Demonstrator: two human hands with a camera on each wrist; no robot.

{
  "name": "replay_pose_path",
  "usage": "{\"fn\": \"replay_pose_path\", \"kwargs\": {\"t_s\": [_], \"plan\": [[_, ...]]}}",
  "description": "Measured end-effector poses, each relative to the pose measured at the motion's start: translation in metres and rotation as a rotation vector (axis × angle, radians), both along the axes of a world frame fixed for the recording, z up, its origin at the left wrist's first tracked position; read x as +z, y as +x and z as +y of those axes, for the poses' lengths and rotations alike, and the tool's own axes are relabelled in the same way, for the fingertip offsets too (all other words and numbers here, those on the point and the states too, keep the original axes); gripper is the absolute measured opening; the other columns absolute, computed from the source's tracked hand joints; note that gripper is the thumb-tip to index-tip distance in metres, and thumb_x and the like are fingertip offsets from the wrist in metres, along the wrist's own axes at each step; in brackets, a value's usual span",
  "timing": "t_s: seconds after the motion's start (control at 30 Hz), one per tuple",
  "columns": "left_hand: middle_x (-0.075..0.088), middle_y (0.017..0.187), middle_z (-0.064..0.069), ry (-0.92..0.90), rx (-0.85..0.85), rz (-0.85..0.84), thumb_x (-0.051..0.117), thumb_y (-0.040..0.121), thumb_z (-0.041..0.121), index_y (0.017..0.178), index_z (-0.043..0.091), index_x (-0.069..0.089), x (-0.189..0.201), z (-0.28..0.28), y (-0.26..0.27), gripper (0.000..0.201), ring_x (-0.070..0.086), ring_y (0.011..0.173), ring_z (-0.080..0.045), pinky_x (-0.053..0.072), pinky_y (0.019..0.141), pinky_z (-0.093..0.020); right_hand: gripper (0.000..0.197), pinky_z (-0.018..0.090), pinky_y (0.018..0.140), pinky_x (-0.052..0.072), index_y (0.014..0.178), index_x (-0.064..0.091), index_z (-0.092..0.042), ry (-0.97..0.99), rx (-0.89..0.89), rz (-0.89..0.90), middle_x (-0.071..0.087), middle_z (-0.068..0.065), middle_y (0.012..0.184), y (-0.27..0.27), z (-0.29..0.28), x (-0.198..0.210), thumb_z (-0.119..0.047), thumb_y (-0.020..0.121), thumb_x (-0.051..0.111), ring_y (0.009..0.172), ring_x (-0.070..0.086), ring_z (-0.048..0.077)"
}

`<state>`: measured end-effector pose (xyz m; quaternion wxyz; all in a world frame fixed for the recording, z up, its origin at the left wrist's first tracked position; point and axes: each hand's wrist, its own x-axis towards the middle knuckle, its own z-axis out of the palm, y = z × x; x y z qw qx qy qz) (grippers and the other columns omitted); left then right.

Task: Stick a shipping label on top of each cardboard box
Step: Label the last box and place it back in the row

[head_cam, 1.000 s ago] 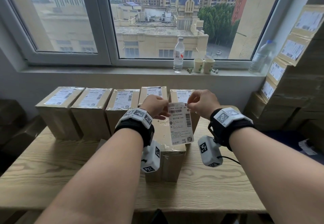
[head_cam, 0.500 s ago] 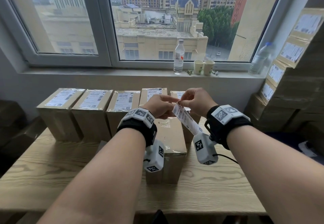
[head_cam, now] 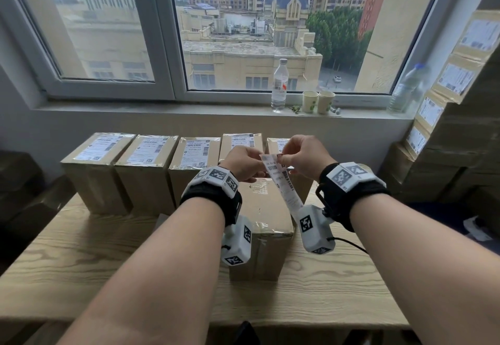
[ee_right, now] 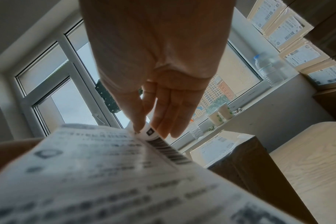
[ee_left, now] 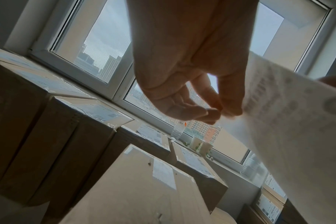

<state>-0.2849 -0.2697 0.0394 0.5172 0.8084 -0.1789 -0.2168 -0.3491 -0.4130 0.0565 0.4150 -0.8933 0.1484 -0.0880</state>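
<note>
A white shipping label (head_cam: pixel 281 182) hangs edge-on between my hands, above a bare-topped cardboard box (head_cam: pixel 263 215) at the table's middle. My left hand (head_cam: pixel 244 165) pinches the label's top left edge (ee_left: pixel 226 116) with thumb and fingertips. My right hand (head_cam: pixel 297 156) pinches the top right corner, where the barcode (ee_right: pixel 169 151) shows below the fingers (ee_right: pixel 163 121). The label (ee_right: pixel 105 174) fills the lower half of the right wrist view. Behind the bare box stands a row of several labelled boxes (head_cam: pixel 151 150).
The wooden table (head_cam: pixel 81 250) runs left and right of the box. On the windowsill stand a water bottle (head_cam: pixel 279 89), two paper cups (head_cam: pixel 318 101) and a second bottle (head_cam: pixel 405 87). A stack of labelled boxes (head_cam: pixel 460 79) rises at the right.
The label, which faced me flat a second ago, has turned edge-on and slanted. Both hands have moved closer together at its top edge and slightly away from me.
</note>
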Motion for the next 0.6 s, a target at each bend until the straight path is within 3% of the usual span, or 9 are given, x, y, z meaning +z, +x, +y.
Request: {"fn": "replay_pose_path", "kwargs": {"t_s": [0.07,0.17,0.27,0.43,0.53,0.6], "plan": [[0.068,0.076,0.001,0.002,0.018,-0.007,0.069,0.087,0.018,0.081,0.016,0.069,-0.001,0.003,0.001,0.007,0.061,0.060,-0.005,0.048,0.055,-0.019,0.019,0.044,0.079,0.059,0.075,0.058,-0.015,0.027,-0.024,-0.008,0.070,0.010,0.091,0.000,0.002,0.000,-0.015,0.080,0.077,0.089,0.069,0.026],[0.068,0.079,-0.004,0.008,0.038,-0.014,0.068,0.087,0.013,0.101,0.007,0.070,-0.001,0.009,0.001,0.014,0.059,0.058,-0.007,0.048,0.055,-0.020,0.021,0.042,0.078,0.060,0.080,0.056,-0.015,0.062,-0.039,-0.007,0.069,0.010,0.095,0.000,0.004,-0.001,-0.008,0.079,0.076,0.089,0.069,0.026],[0.066,0.079,-0.007,-0.019,0.054,-0.021,0.068,0.086,0.010,0.107,0.011,0.068,-0.002,0.013,0.003,0.021,0.052,0.055,-0.009,0.042,0.053,-0.022,0.027,0.040,0.078,0.060,0.089,0.054,-0.016,0.090,-0.049,-0.006,0.068,0.008,0.096,0.002,0.007,-0.002,-0.006,0.077,0.077,0.089,0.068,0.023],[0.062,0.082,-0.009,0.031,0.113,-0.001,0.060,0.091,0.013,0.098,0.002,0.070,-0.006,0.027,0.011,0.016,0.042,0.054,-0.011,0.035,0.047,-0.020,0.036,0.035,0.070,0.060,0.104,0.052,-0.013,0.193,-0.074,0.002,0.064,0.006,0.085,0.009,0.017,-0.005,0.002,0.079,0.073,0.084,0.068,0.024],[0.054,0.068,-0.003,0.110,0.167,0.019,0.059,0.091,0.010,0.079,0.008,0.065,-0.014,0.043,0.019,0.014,0.041,0.054,-0.012,0.034,0.047,-0.019,0.035,0.042,0.073,0.061,0.102,0.052,-0.013,0.239,-0.092,0.000,0.065,0.010,0.090,0.016,0.025,-0.008,0.007,0.080,0.070,0.087,0.069,0.027],[0.054,0.068,-0.004,0.148,0.231,0.030,0.061,0.089,0.010,0.078,0.009,0.066,-0.023,0.057,0.026,0.012,0.044,0.055,-0.012,0.036,0.048,-0.019,0.036,0.044,0.075,0.061,0.103,0.053,-0.014,0.242,-0.107,-0.002,0.066,0.013,0.095,0.021,0.031,-0.012,0.008,0.080,0.069,0.088,0.070,0.028]]}}
